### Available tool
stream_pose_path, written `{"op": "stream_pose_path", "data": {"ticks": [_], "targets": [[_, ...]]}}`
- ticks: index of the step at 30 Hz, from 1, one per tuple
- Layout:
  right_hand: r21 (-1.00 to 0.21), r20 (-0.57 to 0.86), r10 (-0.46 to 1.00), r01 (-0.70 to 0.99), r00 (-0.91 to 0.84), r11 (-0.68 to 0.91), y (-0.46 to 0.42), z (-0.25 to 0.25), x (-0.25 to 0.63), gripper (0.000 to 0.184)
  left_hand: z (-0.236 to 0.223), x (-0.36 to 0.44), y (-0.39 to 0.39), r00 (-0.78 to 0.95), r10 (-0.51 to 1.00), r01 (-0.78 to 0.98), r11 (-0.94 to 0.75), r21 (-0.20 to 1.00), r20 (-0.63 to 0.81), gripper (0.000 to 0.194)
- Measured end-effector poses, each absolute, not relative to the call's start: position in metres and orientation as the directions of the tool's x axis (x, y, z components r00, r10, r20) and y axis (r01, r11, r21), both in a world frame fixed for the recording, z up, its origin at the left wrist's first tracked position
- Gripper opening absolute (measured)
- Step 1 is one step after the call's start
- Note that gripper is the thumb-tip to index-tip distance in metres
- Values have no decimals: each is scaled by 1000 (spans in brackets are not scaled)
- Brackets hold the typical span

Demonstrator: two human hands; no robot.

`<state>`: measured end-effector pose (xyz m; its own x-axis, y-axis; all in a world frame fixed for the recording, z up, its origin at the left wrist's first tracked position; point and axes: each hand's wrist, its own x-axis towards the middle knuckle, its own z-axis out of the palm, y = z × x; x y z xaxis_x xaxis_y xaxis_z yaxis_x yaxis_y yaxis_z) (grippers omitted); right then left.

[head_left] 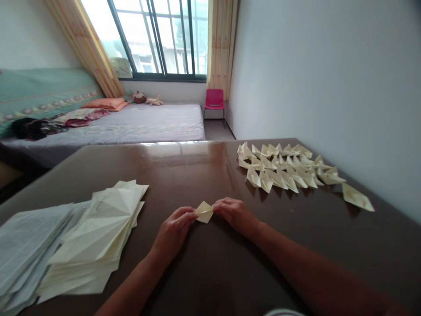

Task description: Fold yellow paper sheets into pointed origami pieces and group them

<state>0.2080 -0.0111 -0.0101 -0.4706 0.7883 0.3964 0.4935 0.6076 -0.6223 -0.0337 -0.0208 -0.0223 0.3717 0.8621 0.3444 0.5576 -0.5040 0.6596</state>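
Observation:
Between my two hands is a small piece of folded cream paper point(204, 213), diamond-shaped, with a crease across its middle. My left hand point(177, 226) pinches its left corner, and my right hand point(235, 213) pinches the right corner. Both hands are low over the brown table, fingers closed on the paper. Rows of folded paper boats point(283, 166) stand at the far right of the table. One more paper boat point(358, 197) sits apart, nearer the right edge. To the left lies a stack of creased cream sheets point(95, 237).
Left of the cream sheets is a pile of printed grey paper point(29, 245). The glossy brown table point(184, 171) reaches toward a bed point(158, 120) and a pink chair point(215, 100). A white wall point(329, 87) runs along the right. A pale round rim point(284, 312) shows at the bottom edge.

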Motion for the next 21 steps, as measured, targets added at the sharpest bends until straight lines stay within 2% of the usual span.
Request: {"op": "stream_pose_path", "data": {"ticks": [6, 9, 13, 16, 18, 21], "targets": [[-424, 345, 815, 698, -465, 577, -11, 23, 218, 20, -28, -48, -12, 282, 834, 632, -533, 562, 474, 35], [-437, 368, 830, 710, -419, 552, -13, 37, 245, 18, -31, -51, -9, 301, 808, 656, -561, 505, 507, 33], [-568, 382, 912, 740, -150, 360, -13, 42, 300, 17, -32, -51, -8, 355, 750, 667, -622, 411, 559, 28], [-592, 381, 921, 787, 85, 172, -8, 45, 350, 20, -33, -52, -7, 375, 731, 674, -637, 374, 570, 28], [-551, 434, 876, 832, 212, 72, -5, 50, 387, 22, -34, -54, -5, 386, 732, 687, -634, 354, 561, 27], [-385, 554, 751, 910, 360, -152, -4, 61, 447, 26, -37, -59, -3, 413, 727, 702, -638, 317, 549, 27]]}}
